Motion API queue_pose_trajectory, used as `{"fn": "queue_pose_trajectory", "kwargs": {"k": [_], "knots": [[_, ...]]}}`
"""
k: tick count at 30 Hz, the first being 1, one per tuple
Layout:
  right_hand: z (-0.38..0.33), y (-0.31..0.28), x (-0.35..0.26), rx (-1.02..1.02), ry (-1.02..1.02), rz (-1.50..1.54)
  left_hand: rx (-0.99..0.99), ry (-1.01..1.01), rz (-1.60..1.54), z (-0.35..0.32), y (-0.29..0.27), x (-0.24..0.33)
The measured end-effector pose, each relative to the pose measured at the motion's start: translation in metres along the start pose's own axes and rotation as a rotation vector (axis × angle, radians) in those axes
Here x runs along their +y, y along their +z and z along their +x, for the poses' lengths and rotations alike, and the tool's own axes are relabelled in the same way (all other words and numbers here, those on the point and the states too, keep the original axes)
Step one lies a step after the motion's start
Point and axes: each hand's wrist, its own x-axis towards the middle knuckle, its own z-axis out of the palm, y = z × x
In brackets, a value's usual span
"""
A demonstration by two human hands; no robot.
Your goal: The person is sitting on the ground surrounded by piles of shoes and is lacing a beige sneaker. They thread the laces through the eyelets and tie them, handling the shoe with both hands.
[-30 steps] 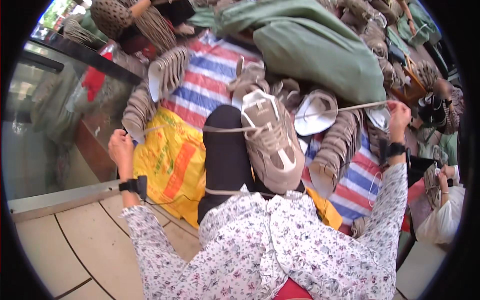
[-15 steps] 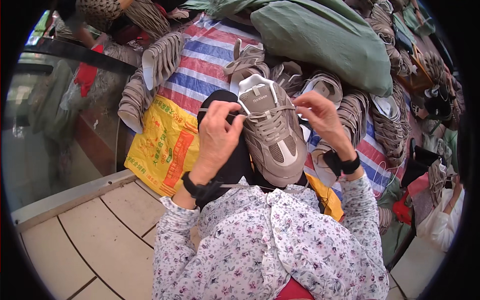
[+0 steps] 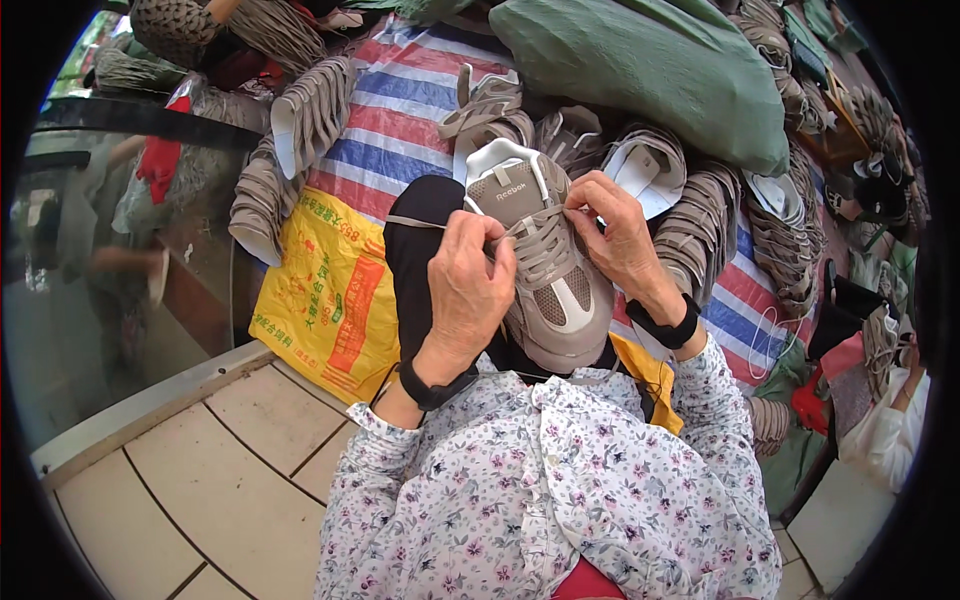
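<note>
- Shoe first: the grey-and-beige mesh lace-up sneaker (image 3: 545,270) rests on your lap, over your black trouser knee (image 3: 425,250), toe toward you and white-lined tongue pointing away.
- Your left hand (image 3: 468,290) lies over the sneaker's left side, fingers curled shut around the beige flat lace (image 3: 415,222); one end of that lace runs out taut to the left across the knee.
- Your right hand (image 3: 615,235) sits at the upper right of the sneaker, just beside the collar, thumb and fingertips pinched narrowly on the lace near the top eyelets.
- Both wrists carry black bands, and both sleeves are of white floral cloth (the same cloth fills the lower middle of the view).
- Under your knee lies a yellow woven plastic sack (image 3: 325,290) with red print, and beyond it a red, white and blue striped tarpaulin (image 3: 400,130).
- Stacks of grey shoe uppers (image 3: 310,115) lie on the tarpaulin, left and right of the sneaker.
- A large green cloth sack (image 3: 650,70) rests beyond them, at the top.
- Pale floor tiles (image 3: 200,480) fill the lower left.
</note>
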Motion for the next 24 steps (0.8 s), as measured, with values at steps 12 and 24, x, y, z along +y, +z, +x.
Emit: {"fn": "queue_pose_trajectory", "kwargs": {"k": [12,24], "knots": [[0.006,0.001,-0.013,0.028,-0.081,-0.019,-0.141,-0.369,-0.526,-0.003,-0.001,0.003],[0.000,-0.003,-0.023,-0.085,-0.147,-0.328,-0.177,-0.473,-0.459,0.007,-0.017,0.003]]}}
